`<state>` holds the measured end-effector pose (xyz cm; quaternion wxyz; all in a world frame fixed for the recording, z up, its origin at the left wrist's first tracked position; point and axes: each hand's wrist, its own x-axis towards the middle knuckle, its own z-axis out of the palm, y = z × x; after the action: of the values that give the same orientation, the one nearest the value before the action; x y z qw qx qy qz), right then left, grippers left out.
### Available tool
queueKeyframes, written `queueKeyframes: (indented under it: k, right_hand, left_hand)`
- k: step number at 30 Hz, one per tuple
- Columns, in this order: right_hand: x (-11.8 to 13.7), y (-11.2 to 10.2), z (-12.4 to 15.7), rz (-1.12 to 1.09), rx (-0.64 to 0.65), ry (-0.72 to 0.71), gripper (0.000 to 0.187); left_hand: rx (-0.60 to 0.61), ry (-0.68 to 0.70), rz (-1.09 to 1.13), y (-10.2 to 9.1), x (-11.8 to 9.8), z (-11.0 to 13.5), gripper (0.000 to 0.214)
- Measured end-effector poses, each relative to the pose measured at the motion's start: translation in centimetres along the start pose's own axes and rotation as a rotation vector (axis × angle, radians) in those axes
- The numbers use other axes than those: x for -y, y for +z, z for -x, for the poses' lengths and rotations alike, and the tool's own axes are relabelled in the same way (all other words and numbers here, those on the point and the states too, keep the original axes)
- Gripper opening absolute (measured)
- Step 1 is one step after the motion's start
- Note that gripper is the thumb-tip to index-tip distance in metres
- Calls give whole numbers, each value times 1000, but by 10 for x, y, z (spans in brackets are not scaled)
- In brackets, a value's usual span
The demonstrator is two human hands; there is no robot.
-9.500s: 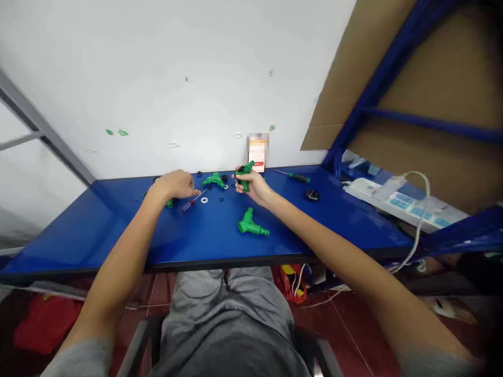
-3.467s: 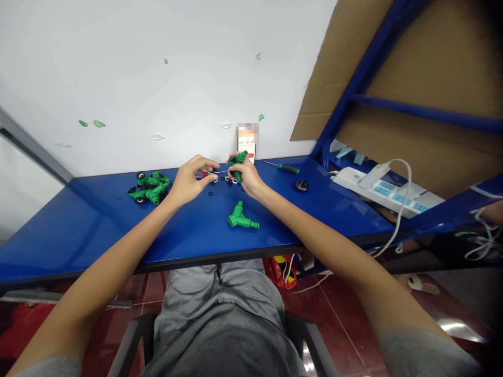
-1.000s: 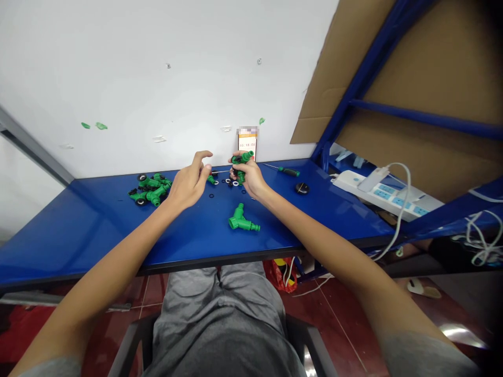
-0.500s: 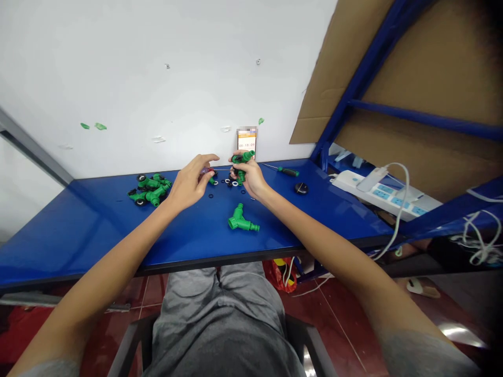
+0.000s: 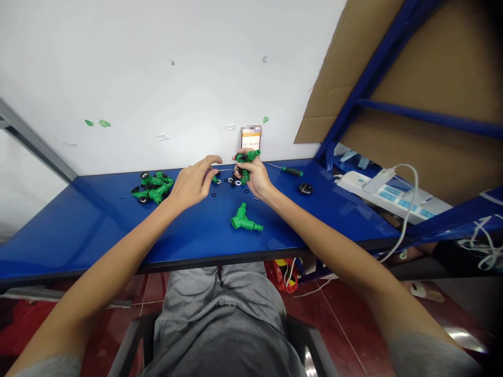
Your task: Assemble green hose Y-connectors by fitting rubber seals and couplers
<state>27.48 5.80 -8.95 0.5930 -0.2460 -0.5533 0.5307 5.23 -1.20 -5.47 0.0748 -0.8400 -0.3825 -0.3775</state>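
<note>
Head cam, R hand (image 5: 256,180): grip?

— Closed, fingers wrapped round green plastic hose connector (image 5: 244,168), top end sticking out past fingers, dark part showing near middle. Over back of blue workbench top (image 5: 78,235), just in front of upright phone (image 5: 251,137). Exact height above top: can't tell.

L hand (image 5: 192,183)?

— Partly open, fingers curved, palm down, close to R hand but not touching. Thin metal shaft (image 5: 227,169) between both hands, near L fingertips (image 5: 214,158). Handle hidden, so whether held or not: can't tell.

Nearby on top?

— Small green fitting (image 5: 215,180) just past L fingers. Scattered black and white rings (image 5: 231,181) under and just beside R hand. Green Y-connector (image 5: 244,223) lying flat, nearer front edge, below both hands.

Further out?

— Left side: heap of green connectors w/ black parts (image 5: 152,188), well apart from L hand. Right side: green-handled screwdriver (image 5: 293,172) along back edge, round black cap (image 5: 305,189) just in front of it.

Beyond bench?

— Far right: white power strip (image 5: 393,187) w/ white cable (image 5: 412,209), on lower shelf of blue steel rack (image 5: 387,57), cardboard sheet (image 5: 424,78) behind rack bars. Below bench: grey trousers (image 5: 220,298), dark chair (image 5: 135,340), red tile floor (image 5: 338,324).
</note>
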Motion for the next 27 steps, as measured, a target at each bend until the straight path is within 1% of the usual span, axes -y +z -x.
queueKeyframes:
  k: [3,8,10,12,13,15,17,19,21,23,24,25,27]
  right_hand:
    - [2,0,1,3,4,-19,46]
    - [5,2,0,79,3,-48,45]
    - [6,3,-1,88,-17,-59,46]
    - [7,3,-2,80,-21,-61,46]
    - [7,3,-3,74,-13,-64,46]
    - [8,3,-3,63,16,-84,45]
    - [8,4,-3,66,48,-112,43]
    - [9,4,-2,85,80,-130,41]
    - [10,6,0,115,108,-137,40]
    - [10,7,2,139,117,-132,39]
    - [10,8,3,144,115,-128,39]
    - [9,9,4,145,114,-124,39]
    - [9,10,5,143,126,-121,40]
  left_hand:
    - [37,32,-26,-5,-1,-1,33]
    - [93,-83,-23,-7,-3,-2,35]
    - [90,-112,48,-5,-5,-2,31]
    - [82,-152,170,-1,-7,-3,26]
    - [82,-186,243,1,-8,-3,25]
    - [100,-298,405,5,-9,-4,30]
    - [179,-448,595,8,-8,-6,37]
    - [308,-579,783,9,-6,-7,40]
    - [434,-645,900,8,-4,-7,39]
    - [483,-640,897,7,-2,-7,38]
    - [481,-604,839,5,-2,-6,39]
    - [464,-541,738,4,-2,-6,40]
    - [407,-351,421,2,-2,-4,41]
